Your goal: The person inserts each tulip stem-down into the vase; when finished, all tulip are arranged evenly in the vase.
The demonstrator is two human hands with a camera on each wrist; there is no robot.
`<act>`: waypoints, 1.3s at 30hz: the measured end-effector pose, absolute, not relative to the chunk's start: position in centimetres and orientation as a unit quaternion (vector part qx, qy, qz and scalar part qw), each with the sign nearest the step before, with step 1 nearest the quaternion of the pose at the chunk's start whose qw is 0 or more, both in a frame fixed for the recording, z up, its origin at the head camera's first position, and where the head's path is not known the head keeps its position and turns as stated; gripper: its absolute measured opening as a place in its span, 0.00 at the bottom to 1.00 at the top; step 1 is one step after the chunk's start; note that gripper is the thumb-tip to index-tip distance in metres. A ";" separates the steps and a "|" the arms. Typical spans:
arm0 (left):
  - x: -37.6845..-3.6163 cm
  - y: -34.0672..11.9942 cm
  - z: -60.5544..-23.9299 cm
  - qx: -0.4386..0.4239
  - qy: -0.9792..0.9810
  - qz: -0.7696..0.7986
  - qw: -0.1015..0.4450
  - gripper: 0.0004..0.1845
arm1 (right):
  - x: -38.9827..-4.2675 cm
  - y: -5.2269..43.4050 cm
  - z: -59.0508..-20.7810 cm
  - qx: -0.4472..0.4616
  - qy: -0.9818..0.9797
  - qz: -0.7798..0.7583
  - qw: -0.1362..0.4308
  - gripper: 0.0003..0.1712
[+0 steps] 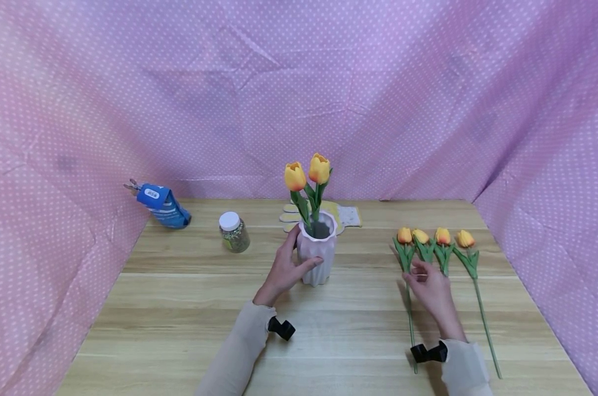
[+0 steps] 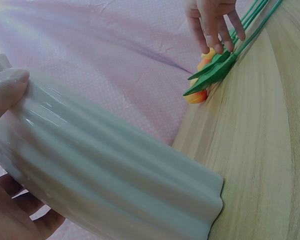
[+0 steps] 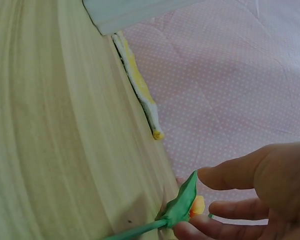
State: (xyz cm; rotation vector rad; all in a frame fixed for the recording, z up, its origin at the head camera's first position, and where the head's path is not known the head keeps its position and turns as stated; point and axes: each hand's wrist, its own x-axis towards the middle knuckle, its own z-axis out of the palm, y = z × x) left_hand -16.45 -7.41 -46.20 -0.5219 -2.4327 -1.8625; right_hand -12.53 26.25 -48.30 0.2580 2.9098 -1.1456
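White and glossy, the ridged vase stands near the middle of the worktop, holding two tulips. Their stems lean to one side, probably because the mouth is wide for such thin stalks. The left hand is clamped on the vase, thumb across the front and fingers round the other side, presumably as a steadying hold: a narrow vessel with tall flowers could tip easily.

Four loose tulips lie to the right, heads away from the person and stems running nearer, a layout that seems to leave the stalks within easy reach. The right hand is beside the leftmost of them, just below its flower, with thumb and fingers apart and a leaf near the gap; I cannot tell whether the thumb tip touches that leaf.

Behind the vase lies a glove. Off to the left are a jar with a white lid and a blue bag, its top folded and clipped, likely to keep the contents in.
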 end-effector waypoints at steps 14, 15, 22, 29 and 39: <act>-16.1 -7.3 -44.9 -0.153 -0.792 -0.591 -0.012 0.47 | -12.0 26.1 -48.7 0.059 0.951 -0.302 0.020 0.29; -16.1 -7.3 -44.9 -0.152 -0.793 -0.590 -0.011 0.47 | -12.0 26.1 -48.8 0.059 0.952 -0.300 0.023 0.29; -16.3 -7.3 -45.9 -0.159 -0.790 -0.592 0.011 0.47 | -12.0 25.8 -48.8 0.071 0.954 -0.289 0.047 0.20; -16.4 -7.3 -46.2 -0.169 -0.786 -0.594 0.019 0.46 | -12.1 25.8 -48.7 0.100 0.955 -0.268 0.076 0.16; -16.5 -7.4 -46.3 -0.176 -0.783 -0.596 0.024 0.46 | -11.8 25.5 -49.0 0.096 0.963 -0.246 0.053 0.22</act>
